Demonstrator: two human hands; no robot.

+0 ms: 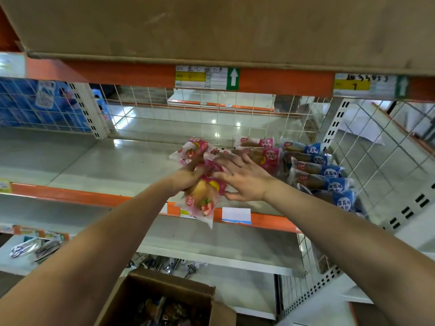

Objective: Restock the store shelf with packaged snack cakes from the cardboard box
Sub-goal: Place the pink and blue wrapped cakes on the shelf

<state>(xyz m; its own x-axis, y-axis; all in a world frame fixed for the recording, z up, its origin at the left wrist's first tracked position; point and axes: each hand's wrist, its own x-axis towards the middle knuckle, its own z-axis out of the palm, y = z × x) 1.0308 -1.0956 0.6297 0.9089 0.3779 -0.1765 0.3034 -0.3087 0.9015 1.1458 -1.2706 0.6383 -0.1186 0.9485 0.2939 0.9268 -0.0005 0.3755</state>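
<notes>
Snack cakes (203, 196) in pink strawberry wrappers are bunched at the centre of the frame. The left hand (187, 178) grips them with its fingers curled round the bunch. One packet hangs down past the orange front rail (70, 194), and another sticks up over the shelf (98, 161). The right hand (244, 178) is just beside them with its fingers straight and spread. Its fingertips touch the pink packets (266, 156) lying on the shelf deck, and its thumb is at the edge of the held bunch. Right of these, a row of blue packets (327, 177) lies against the wire side panel (381, 147). A wire mesh back (211, 114) closes the shelf behind. At bottom centre stands the open cardboard box (169, 295); its contents are dark and blurred. Across the top of the frame, a large carton (211, 27) sits above price labels (207, 77) with green arrows.
</notes>
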